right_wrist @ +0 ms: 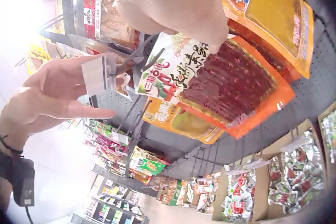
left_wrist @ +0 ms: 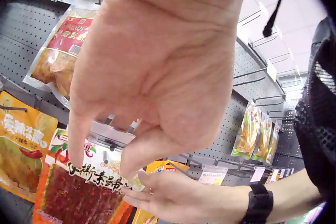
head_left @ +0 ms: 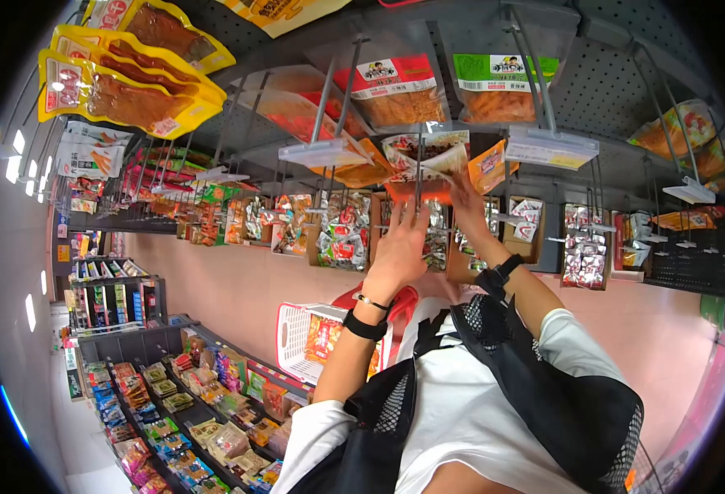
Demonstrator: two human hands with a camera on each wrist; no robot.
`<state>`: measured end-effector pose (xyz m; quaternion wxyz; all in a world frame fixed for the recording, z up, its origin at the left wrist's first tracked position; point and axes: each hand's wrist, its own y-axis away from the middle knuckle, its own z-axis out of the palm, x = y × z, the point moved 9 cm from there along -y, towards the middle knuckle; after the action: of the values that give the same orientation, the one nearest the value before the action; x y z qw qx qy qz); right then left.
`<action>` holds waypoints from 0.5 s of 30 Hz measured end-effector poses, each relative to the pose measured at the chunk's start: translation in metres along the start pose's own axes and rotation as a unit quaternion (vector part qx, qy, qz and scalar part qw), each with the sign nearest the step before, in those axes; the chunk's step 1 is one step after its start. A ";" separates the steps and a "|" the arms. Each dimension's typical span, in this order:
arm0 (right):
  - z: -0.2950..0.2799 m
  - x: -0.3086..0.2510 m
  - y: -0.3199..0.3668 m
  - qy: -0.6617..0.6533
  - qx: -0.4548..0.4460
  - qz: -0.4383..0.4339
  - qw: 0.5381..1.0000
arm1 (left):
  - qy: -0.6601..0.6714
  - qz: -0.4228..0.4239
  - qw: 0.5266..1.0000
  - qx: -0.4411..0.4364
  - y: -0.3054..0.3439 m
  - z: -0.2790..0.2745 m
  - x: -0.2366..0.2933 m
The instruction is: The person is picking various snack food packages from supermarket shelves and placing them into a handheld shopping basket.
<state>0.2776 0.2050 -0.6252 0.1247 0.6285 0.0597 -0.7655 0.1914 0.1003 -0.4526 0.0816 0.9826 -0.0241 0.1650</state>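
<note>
An orange-edged snack packet (right_wrist: 231, 85) with dark red strips showing through its window hangs on a hook in front of me. My right hand (head_left: 469, 210) pinches its side edge; the right wrist view shows this hand (right_wrist: 173, 3) overlapping the packet's border. My left hand (head_left: 399, 255) is raised beside it, with index finger and thumb apart in front of the packet in the left wrist view. A clear price-tag holder (right_wrist: 98, 74) on the hook's end overlaps the left fingers in the right wrist view.
Yellow-orange packets (right_wrist: 278, 16) hang close on both sides. Metal hooks with tag holders (head_left: 321, 152) jut out above. Below are open cartons of small packs (head_left: 343, 235). A white and red shopping basket (head_left: 292, 337) stands low, near a sloped snack display (head_left: 189, 403).
</note>
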 end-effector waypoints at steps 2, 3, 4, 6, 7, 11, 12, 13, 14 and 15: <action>-0.002 -0.009 -0.001 0.036 0.041 -0.040 0.998 | 0.006 0.012 1.000 0.014 -0.003 -0.003 0.001; -0.005 -0.008 0.001 -0.027 0.042 -0.012 0.999 | 0.003 0.024 0.999 0.033 -0.005 -0.004 0.003; -0.011 -0.007 0.004 -0.023 0.040 -0.015 0.999 | 0.001 0.036 0.998 0.053 -0.005 -0.006 0.005; -0.021 0.018 0.017 0.087 0.003 0.119 0.989 | 0.007 0.022 0.999 0.040 -0.002 -0.001 0.003; -0.015 -0.012 0.031 0.136 -0.037 0.166 0.976 | 0.010 0.009 1.000 0.024 -0.001 0.003 0.000; -0.003 0.015 0.068 0.140 -0.269 0.184 0.935 | 0.021 0.002 0.999 0.040 0.010 0.006 -0.002; 0.001 0.006 0.074 0.149 -0.280 0.186 0.930 | 0.029 -0.010 0.998 0.048 0.012 0.003 -0.004; 0.002 -0.016 0.078 0.203 -0.294 0.161 0.920 | 0.026 -0.010 0.999 0.042 0.010 0.004 0.001; 0.002 -0.028 0.082 0.248 -0.296 0.133 0.913 | 0.015 0.002 0.999 0.028 0.006 0.006 0.005; 0.006 -0.037 0.081 0.246 -0.290 0.072 0.922 | 0.011 0.005 0.998 0.056 0.009 0.006 0.006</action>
<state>0.3002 0.1302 -0.5824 0.3375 0.7361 0.2629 -0.5245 0.1980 0.0907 -0.4553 0.0262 0.9836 -0.0185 0.1774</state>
